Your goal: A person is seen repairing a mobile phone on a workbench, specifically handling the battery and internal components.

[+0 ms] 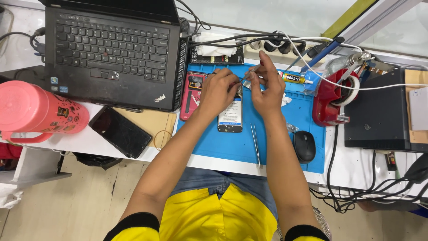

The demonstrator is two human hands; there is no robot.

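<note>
My left hand (pixel 218 91) and my right hand (pixel 267 87) meet above a blue work mat (pixel 240 143). Between their fingertips they pinch a small silvery strip (pixel 248 79). Under the hands lies an opened phone (pixel 231 117) with its white battery showing. A red phone back cover (pixel 192 93) rests just left of my left hand. A glue tube (pixel 295 78) lies right of my right hand. Metal tweezers (pixel 256 145) lie on the mat below the hands.
A black laptop (pixel 111 49) stands at the back left, a dark phone (pixel 119 131) in front of it. A pink bottle (pixel 38 111) lies far left. A black mouse (pixel 305 146), a red tape dispenser (pixel 331 99) and a black box (pixel 379 116) sit right. Cables hang off the right edge.
</note>
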